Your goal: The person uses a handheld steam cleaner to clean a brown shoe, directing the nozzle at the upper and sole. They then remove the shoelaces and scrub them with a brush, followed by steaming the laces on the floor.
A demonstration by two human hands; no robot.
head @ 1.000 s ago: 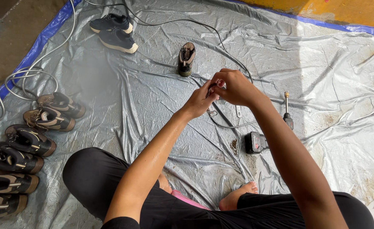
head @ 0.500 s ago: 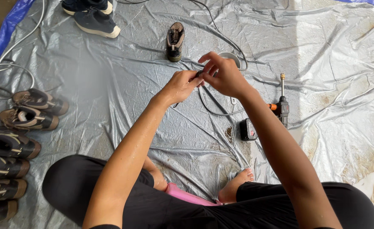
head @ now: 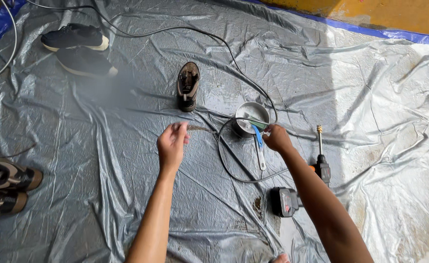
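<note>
Holding: left hand (head: 171,146) pinches one end of a thin brown lace (head: 200,128), fingers together on it; the lace runs level toward the right, long axis left-to-right, free end pointing at the bowl (head: 251,117).
Right hand: right hand (head: 276,139) sits at the bowl's near rim, fingers curled shut on a small pale thing I cannot make out; it is just above the brush (head: 259,148).
Brush: blue head at the bowl, white handle pointing toward the person, long axis near-to-far.
Brown shoe (head: 188,85): alone beyond the hands, toe pointing toward the person, long axis near-to-far.
Change: half a second ago both hands met at one spot above the tarp (head: 127,195); now they are well apart, the left to the left, the right at the bowl.
Sprayer (head: 302,187): black and orange, under the right forearm, nozzle pointing away.
Hose (head: 234,165): black, looped round the bowl and brush.
Counts: two hands, one bowl, one brush, one sprayer, one lone brown shoe, two dark shoes (head: 78,48) at far left, three striped shoes (head: 5,187) partly cut off at the left edge.
</note>
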